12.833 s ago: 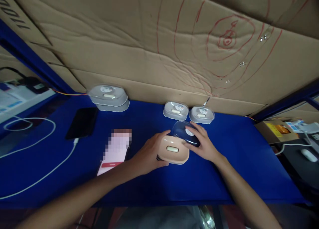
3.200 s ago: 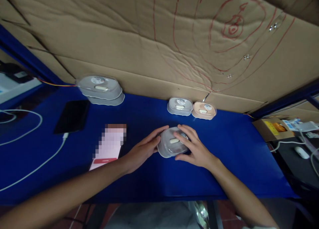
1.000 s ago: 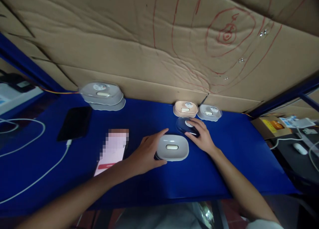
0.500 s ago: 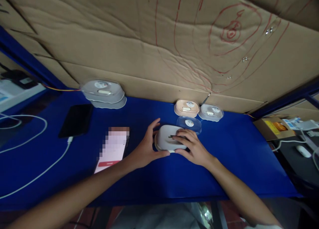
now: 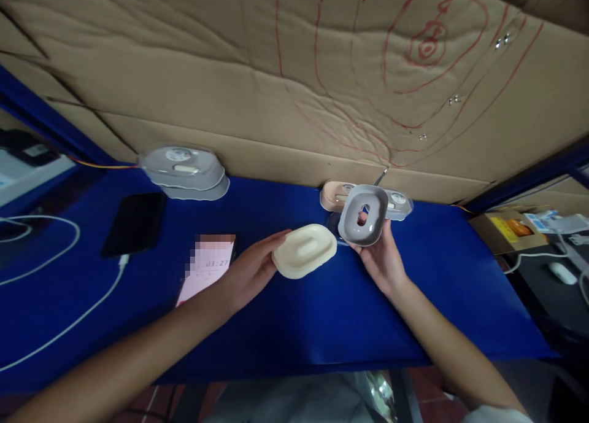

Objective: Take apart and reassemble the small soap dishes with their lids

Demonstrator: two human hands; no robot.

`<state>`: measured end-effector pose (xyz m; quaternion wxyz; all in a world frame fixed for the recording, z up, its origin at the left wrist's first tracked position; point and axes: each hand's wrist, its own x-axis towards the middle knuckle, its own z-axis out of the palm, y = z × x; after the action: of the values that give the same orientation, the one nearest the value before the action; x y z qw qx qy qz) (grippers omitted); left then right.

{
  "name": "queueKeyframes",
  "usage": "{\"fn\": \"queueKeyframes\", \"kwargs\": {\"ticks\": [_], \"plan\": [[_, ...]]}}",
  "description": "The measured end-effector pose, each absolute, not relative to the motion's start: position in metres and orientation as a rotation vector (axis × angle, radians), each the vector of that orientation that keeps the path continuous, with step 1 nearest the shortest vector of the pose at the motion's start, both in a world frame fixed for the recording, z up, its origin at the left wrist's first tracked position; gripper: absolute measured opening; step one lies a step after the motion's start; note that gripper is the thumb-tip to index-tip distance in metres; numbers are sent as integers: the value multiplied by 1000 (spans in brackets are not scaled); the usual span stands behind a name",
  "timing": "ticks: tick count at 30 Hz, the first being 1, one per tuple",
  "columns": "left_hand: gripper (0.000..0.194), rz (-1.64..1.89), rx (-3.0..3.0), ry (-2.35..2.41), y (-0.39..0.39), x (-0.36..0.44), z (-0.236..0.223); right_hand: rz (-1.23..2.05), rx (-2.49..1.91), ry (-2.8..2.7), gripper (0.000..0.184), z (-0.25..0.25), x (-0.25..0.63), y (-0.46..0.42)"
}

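Liner [image 5: 305, 251]: left hand [image 5: 252, 267] pinched it.
Shell [image 5: 351, 221]: right hand [image 5: 384, 263] gripped it, liner out.
Lid [image 5: 334, 224]: lay off, near right hand.

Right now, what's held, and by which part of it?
Left grip: cream tray, by its left end. Right grip: grey dish, from its underside; exact contact partly hidden.

On my head feed, the left hand [image 5: 254, 264] and right hand [image 5: 380, 264] are bare, as are the slim left forearm [image 5: 161, 332] and right forearm [image 5: 444, 325]. A pale grey sleeve [image 5: 496, 415] borders the latter; dim grey cloth [image 5: 276, 401], seemingly a garment, shows at the bottom edge.
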<state>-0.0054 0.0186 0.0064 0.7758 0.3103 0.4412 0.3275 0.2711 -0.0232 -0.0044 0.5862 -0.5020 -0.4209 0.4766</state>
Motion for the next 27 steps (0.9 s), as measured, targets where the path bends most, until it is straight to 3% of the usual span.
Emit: {"fn": "queueKeyframes", "kwargs": {"ticks": [2,7,12,21,27], "plan": [[31,754,697,938,19,-6,4,1028,-1221,-1121,66,-7,270,-27],[40,776,734,901,16,-7,1,546,-1274,-1807,48,-6,260,-47],[34,738,594,812,13,-3,5,296,-1146,-2320,55,1,251,-54],[48,677,615,779,9,-4,15,93,-1191,-2526,53,-6,250,-53],[60,665,717,801,4,-2,14,22,-1213,-2555,64,-5,247,-53]]}}
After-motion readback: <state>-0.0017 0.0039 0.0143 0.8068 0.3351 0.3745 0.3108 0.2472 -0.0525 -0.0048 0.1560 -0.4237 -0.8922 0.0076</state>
